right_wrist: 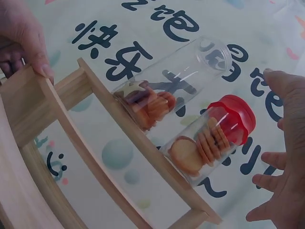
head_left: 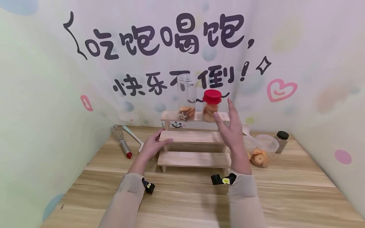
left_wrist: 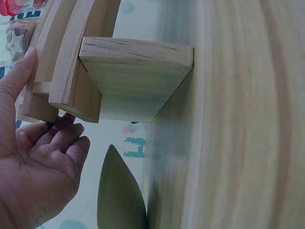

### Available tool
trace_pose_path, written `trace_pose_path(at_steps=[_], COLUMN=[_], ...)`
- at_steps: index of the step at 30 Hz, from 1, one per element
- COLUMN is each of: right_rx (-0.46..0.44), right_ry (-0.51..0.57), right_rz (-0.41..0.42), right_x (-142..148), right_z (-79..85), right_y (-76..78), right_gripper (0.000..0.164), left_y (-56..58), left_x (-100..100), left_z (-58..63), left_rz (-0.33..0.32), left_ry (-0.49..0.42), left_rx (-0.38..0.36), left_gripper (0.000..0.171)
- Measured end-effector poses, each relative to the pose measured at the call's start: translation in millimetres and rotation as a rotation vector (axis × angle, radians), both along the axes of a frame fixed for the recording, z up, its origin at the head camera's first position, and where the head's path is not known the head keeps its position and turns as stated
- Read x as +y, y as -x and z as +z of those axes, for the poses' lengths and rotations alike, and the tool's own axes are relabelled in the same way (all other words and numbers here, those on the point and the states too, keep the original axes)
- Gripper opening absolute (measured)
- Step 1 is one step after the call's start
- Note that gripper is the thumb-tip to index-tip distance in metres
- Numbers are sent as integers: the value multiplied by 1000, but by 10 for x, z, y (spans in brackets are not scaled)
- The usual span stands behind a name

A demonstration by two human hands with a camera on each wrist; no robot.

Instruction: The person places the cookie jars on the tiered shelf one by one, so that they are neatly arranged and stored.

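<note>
A three-step wooden stand (head_left: 194, 159) stands on the table against the back wall. My left hand (head_left: 151, 145) grips the left end of its middle step, thumb on top and the other fingers bent at the end of the wood. On the top step is a short clear jar with a red lid (head_left: 212, 96), round cookies inside. Left of it stands a tall clear jar (head_left: 187, 95) without a lid, holding cookies, one star-shaped. My right hand (head_left: 232, 133) is spread beside the red-lidded jar; the right wrist view shows a gap between the fingers (right_wrist: 272, 181) and the jar.
Left of the stand lie a whisk (head_left: 123, 144) and a spatula with a pale green handle (head_left: 131, 133). To the right are clear tubs, one with cookies (head_left: 259, 158), a white spoon (head_left: 246, 129) and a black-lidded jar (head_left: 282, 142). A printed cloth wall (head_left: 313, 47) rises behind.
</note>
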State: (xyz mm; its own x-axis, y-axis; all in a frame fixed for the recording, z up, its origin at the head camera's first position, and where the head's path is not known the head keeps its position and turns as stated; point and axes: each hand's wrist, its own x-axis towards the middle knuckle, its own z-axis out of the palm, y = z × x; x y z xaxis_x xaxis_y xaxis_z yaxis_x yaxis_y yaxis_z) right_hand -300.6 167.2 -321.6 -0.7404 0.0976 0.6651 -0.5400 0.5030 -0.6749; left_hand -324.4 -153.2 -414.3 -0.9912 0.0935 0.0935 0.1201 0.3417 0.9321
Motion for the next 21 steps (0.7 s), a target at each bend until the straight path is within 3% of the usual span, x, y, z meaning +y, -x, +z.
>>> trace_pose_path(at_steps=[7,14,21], right_rx=[85,1,-106], right_ry=[-112,-224,-406], right_rz=[-1,44,50], right_x=[92,331,774], right_z=[-3,-73,-316], right_y=[-36,-90,-159], right_gripper=[73,75,66], left_y=[-19,-4,-2], left_x=[-7,-19,-13], left_z=[29,24,16], left_rz=[-6,-9,-15], left_ry=[18,19,18], left_rx=[2,8,0], left_gripper=[99,97,99])
